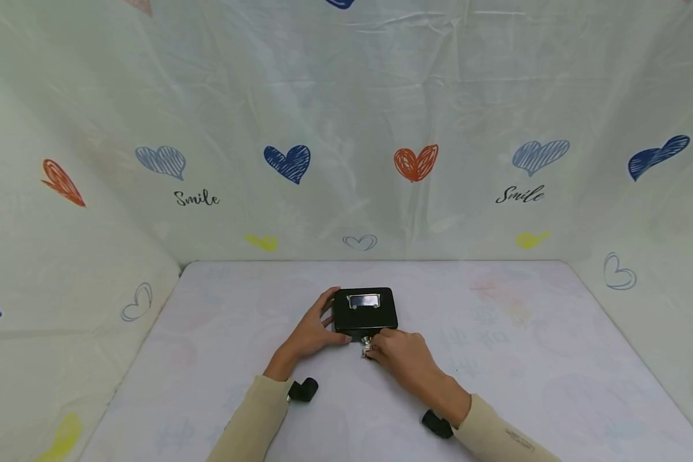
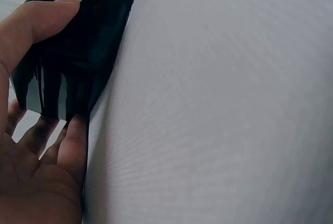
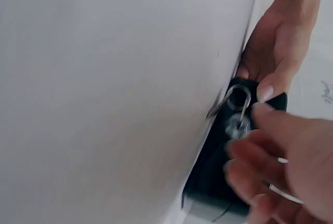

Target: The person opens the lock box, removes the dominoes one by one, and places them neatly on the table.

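A black cash box (image 1: 352,319) with a silver handle (image 1: 364,300) on its lid lies on the table. My left hand (image 1: 312,330) grips its left end, thumb (image 2: 57,16) across the front face and fingers along the side. A key (image 3: 243,112) sits in the round silver lock (image 3: 237,128) on the front, and a key ring (image 3: 244,90) with a second key (image 3: 216,108) hangs from it. Around the lock, my right hand (image 1: 404,356) has its thumb and fingertips spread apart, close beside the key and slightly blurred.
The white tabletop (image 1: 525,359) stretches to both sides of the box. Behind it and at the sides hangs a pale sheet (image 1: 346,205) printed with hearts and "Smile". Black wrist devices (image 1: 304,389) are on both forearms.
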A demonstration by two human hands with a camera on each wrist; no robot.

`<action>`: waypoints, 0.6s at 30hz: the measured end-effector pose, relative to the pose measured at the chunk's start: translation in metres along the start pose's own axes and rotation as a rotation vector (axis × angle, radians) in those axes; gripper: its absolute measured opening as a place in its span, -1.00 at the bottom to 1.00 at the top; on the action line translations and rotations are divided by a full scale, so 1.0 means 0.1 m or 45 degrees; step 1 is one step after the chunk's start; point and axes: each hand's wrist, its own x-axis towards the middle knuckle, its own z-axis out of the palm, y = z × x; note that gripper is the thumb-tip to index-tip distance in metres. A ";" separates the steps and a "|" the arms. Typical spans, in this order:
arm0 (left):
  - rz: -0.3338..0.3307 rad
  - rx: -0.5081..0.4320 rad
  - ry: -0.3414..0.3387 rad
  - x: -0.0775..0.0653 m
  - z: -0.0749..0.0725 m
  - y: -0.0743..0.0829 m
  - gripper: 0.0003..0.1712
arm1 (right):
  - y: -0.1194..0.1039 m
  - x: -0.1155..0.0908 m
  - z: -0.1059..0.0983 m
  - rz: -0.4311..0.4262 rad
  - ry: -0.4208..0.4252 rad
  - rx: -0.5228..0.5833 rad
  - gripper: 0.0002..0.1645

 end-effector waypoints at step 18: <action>-0.019 0.032 -0.005 0.00 0.00 0.00 0.31 | 0.59 0.01 -0.11 0.038 0.076 0.211 -0.03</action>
